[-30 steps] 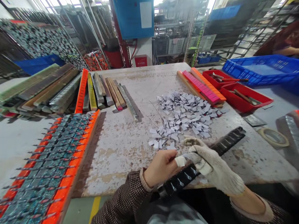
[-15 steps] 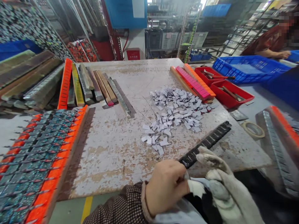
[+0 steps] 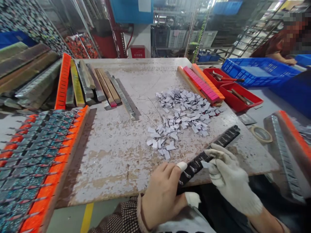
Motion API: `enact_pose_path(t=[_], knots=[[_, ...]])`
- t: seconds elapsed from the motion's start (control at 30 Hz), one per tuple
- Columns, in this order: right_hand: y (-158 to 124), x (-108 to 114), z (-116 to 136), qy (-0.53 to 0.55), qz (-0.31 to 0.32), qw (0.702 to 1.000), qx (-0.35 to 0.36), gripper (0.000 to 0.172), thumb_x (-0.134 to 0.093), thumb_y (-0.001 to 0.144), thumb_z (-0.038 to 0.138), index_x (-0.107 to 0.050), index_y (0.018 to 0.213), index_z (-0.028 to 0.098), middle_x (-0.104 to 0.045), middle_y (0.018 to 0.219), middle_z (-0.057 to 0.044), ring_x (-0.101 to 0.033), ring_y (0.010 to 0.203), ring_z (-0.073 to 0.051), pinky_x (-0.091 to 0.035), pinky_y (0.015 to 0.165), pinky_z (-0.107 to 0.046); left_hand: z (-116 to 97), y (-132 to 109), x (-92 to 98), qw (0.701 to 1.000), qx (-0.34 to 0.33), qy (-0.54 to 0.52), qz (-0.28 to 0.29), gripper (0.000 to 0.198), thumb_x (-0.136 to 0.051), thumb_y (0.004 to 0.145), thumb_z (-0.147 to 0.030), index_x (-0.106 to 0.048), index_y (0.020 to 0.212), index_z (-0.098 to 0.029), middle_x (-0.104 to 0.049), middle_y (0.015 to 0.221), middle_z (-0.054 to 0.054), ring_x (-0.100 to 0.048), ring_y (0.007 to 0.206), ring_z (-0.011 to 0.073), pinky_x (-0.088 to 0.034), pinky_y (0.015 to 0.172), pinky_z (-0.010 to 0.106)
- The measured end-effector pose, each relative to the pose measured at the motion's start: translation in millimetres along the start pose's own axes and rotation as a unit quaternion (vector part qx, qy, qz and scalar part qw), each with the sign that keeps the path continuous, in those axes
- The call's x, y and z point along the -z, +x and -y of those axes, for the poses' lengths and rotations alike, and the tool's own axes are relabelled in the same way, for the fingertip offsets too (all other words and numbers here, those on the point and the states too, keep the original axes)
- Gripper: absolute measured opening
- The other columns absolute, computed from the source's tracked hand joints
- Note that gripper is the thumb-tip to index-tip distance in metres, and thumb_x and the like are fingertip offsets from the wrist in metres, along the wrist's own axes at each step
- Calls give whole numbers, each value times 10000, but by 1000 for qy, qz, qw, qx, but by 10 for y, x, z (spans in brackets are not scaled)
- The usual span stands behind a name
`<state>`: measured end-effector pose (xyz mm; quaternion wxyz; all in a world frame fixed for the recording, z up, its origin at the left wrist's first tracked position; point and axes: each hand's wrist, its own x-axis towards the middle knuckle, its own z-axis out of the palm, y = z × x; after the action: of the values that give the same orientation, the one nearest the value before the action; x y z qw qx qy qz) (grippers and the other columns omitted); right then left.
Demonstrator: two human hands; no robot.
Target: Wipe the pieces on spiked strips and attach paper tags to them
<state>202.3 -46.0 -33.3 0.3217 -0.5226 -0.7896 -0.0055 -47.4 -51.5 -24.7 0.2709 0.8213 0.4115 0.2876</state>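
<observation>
A long black strip [image 3: 218, 144] with clipped-in dark pieces lies slanted over the table's near edge. My bare left hand [image 3: 162, 191], its finger and thumb tips taped white, grips the strip's near end. My right hand [image 3: 228, 178], in a worn white knit glove, pinches a small grey paper piece [image 3: 204, 164] against the strip's middle. A heap of the same grey paper pieces [image 3: 182, 116] lies on the worn table [image 3: 116, 152] just beyond the strip.
A big orange-edged rack of blue-green pieces [image 3: 41, 161] fills the left. Long strips [image 3: 97, 85] lie at the back left, pink and orange strips [image 3: 201, 84] and red trays [image 3: 236, 95] at the right. A tape roll [image 3: 261, 134] and blue crate [image 3: 257, 71] are beyond; another person sits far right.
My left hand has slid down to the strip's near end. My gloved right hand has moved up onto the strip's middle with a paper piece. The view has shifted slightly.
</observation>
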Motion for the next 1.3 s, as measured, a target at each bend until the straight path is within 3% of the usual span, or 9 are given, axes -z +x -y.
enact_pose_path(t=[0.17, 0.3, 0.57, 0.63, 0.77, 0.97, 1.13, 1.23, 1.3], knots=[[101, -136, -42, -118, 34, 990, 65, 38, -599, 935, 194, -603, 900, 208, -703, 1186, -109, -588, 1293, -332, -486, 1083, -560, 134, -98, -19, 991, 79, 34, 107, 363, -756, 863, -360, -581, 1143, -209, -634, 1147, 88, -586, 1024, 294, -542, 890, 451], [151, -162, -58, -121, 60, 986, 95, 36, -600, 929, 172, -617, 901, 185, -691, 1170, -126, -594, 1278, -328, -491, 1081, -545, 168, -99, -63, 986, 90, 32, 135, 347, -774, 838, -266, -592, 1120, -180, -635, 1159, 96, -589, 1034, 293, -547, 906, 460], [130, -282, -191, -105, 108, 982, 111, 115, -537, 929, 145, -646, 955, 170, -675, 1170, -148, -572, 1297, -335, -512, 1064, -564, 253, -66, 25, 986, 64, 5, 153, 474, -765, 828, -537, -611, 1120, -197, -659, 1098, 87, -622, 938, 276, -535, 802, 414], [125, -299, -204, -90, 107, 985, 105, 104, -543, 932, 154, -642, 953, 178, -670, 1171, -145, -567, 1306, -334, -507, 1075, -577, 281, 10, 87, 986, 54, 18, 155, 419, -728, 856, -554, -616, 1045, -197, -671, 1027, 72, -623, 883, 262, -521, 769, 398], [127, -327, -125, -33, 101, 989, 101, 65, -581, 918, 164, -628, 931, 208, -675, 1152, -113, -577, 1303, -307, -490, 1108, -568, 365, 355, 194, 980, 82, 150, 103, 73, -604, 963, -229, -602, 1010, -173, -669, 974, 73, -604, 864, 245, -492, 757, 374], [113, -320, -5, 49, 102, 989, 97, 102, -610, 938, 249, -555, 856, 224, -658, 1204, -109, -573, 1298, -301, -525, 1060, -512, 585, 857, 111, 950, 66, 283, 117, 87, -626, 941, -213, -628, 993, -144, -662, 1009, 142, -600, 977, 323, -454, 851, 450], [193, -241, -105, 2, 13, 999, 36, 69, -619, 948, 244, -570, 986, 213, -641, 1256, -144, -562, 1309, -319, -538, 1033, -511, 600, 851, 73, 967, 75, 226, 90, 83, -590, 916, -125, -626, 940, -195, -686, 1000, 90, -608, 992, 293, -410, 892, 438], [300, -267, -62, -18, 7, 999, 40, 218, -650, 935, 304, -594, 1122, 205, -623, 1318, -162, -517, 1364, -354, -523, 1062, -556, 446, 793, 151, 988, 100, 73, 88, 172, -574, 844, -37, -614, 841, -204, -701, 881, 18, -629, 889, 220, -402, 882, 383], [357, -299, 10, 27, 20, 999, 43, 162, -635, 940, 278, -601, 1086, 215, -619, 1325, -156, -506, 1381, -345, -540, 1053, -542, 324, 752, 213, 989, 107, -46, 89, 167, -593, 806, -38, -606, 779, -203, -686, 800, -14, -618, 796, 176, -411, 857, 339]])
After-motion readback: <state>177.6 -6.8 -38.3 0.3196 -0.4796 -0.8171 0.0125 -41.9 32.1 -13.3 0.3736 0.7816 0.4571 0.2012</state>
